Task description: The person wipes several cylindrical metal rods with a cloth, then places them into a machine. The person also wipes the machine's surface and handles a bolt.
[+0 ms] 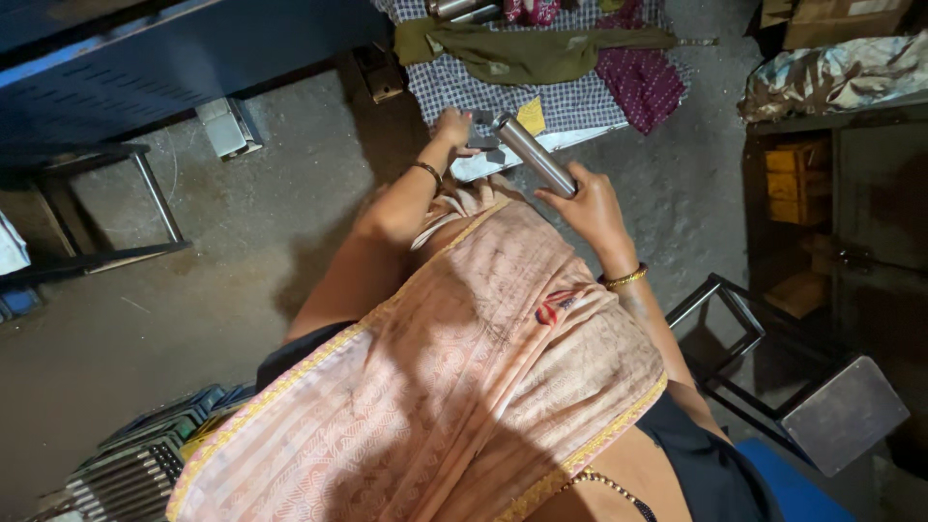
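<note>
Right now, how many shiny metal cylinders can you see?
3. One metal cylinder is held in the right hand, with the left hand near its far end. Two more cylinders lie on the checked cloth at the top edge; others may be hidden.

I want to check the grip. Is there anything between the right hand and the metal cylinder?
Nothing visible. The right hand holds the metal cylinder directly at its lower end. The left hand rests near the upper end, on the checkered cloth.

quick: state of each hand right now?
Left hand: closed on a small dark metal piece.
Right hand: closed around a metal cylinder.
</note>
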### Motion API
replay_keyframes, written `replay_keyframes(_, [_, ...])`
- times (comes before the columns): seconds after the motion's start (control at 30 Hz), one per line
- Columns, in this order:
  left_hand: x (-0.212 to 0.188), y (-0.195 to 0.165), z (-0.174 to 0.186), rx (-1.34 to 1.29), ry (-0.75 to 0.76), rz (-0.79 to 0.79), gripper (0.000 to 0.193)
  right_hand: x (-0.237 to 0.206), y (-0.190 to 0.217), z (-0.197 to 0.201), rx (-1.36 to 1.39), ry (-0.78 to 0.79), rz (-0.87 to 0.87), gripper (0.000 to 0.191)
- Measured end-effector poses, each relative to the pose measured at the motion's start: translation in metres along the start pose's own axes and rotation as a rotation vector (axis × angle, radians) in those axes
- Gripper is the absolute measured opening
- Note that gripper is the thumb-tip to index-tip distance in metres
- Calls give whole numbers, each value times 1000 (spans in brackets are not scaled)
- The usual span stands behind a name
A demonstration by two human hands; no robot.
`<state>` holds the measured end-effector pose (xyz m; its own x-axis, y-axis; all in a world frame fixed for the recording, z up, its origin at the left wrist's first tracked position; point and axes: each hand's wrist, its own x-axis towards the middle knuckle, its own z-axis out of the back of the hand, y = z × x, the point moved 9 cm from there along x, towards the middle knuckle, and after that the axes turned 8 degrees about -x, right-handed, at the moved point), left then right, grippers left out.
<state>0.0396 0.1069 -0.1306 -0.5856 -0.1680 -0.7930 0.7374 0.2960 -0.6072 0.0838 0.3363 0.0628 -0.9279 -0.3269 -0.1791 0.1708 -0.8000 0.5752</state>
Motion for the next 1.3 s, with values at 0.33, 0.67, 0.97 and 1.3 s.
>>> replay_keyframes(0.33, [-7, -18, -23, 72, 390, -196, 36, 10, -6, -12, 13, -15, -51, 44])
replay_keyframes(0.67, [-135, -85, -22, -332, 821, -515, 36, 46, 30, -30, 230, 76, 64, 37])
replay_keyframes(0.97, [-185, -100, 35, -631, 514, -796, 29, 54, 95, -91, 558, 347, 342, 45])
replay_keyframes(1.3, [-311, -121, 123, 171, 88, -1209, 38, 49, 176, -181, 304, 550, 649, 17])
